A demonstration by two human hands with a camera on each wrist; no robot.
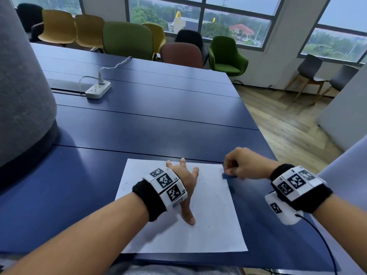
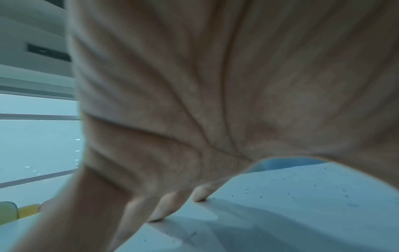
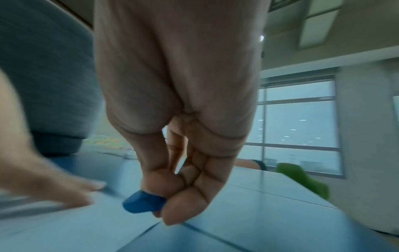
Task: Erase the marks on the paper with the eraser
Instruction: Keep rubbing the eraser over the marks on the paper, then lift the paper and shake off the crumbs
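The right hand [image 1: 243, 165] had its grip clamped on the blue eraser [image 3: 143, 203], pinched between thumb and fingertips [image 3: 183, 214] with the fingers curled down. In the head view the eraser [image 1: 229, 175] sat at the far right edge of the paper [image 1: 214, 225], touching it just under that grip. The left hand [image 1: 185, 181] lay spread on the middle of the sheet, fingers straight and apart, their tips [image 2: 199, 196] and the thumb pressing it flat, its grip closed on nothing.

The paper was a white sheet lying square near the front edge of the dark blue desk [image 1: 139, 120]. Small dark specks and faint strokes [image 1: 206, 187] were scattered over it, mostly right of the left hand and along the left edge. Both wrists wore black bands carrying white blocks with black square patterns [image 1: 164, 180].

Farther back on the desk stood a white power strip [image 1: 98, 90] with a white cable plugged in. A wide grey felt-covered column [image 1: 21, 86] rose at the left. Beyond the desk stood yellow, green, brown and black chairs [image 1: 127, 39] before large windows [image 1: 198, 14], over a wooden floor [image 1: 288, 126] at the right.
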